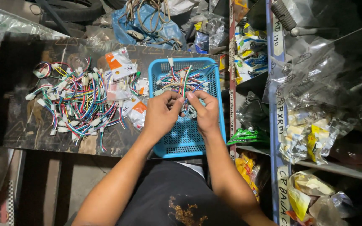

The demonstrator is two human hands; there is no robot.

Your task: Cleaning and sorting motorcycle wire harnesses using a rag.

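Observation:
My left hand and my right hand meet over a blue plastic basket. Both pinch the same small wire harness of coloured wires with white connectors, fingertips almost touching. More coloured harnesses lie in the far end of the basket. A big heap of similar coloured wires with white plugs is spread on the dark board to the left. Several small clear packets with orange corners lie between the heap and the basket.
The dark worn board carries the wires and basket. Shelves on the right hold many plastic bags of parts. A blue bag with cords and clutter sit behind the board. My dark clothing shows at the bottom.

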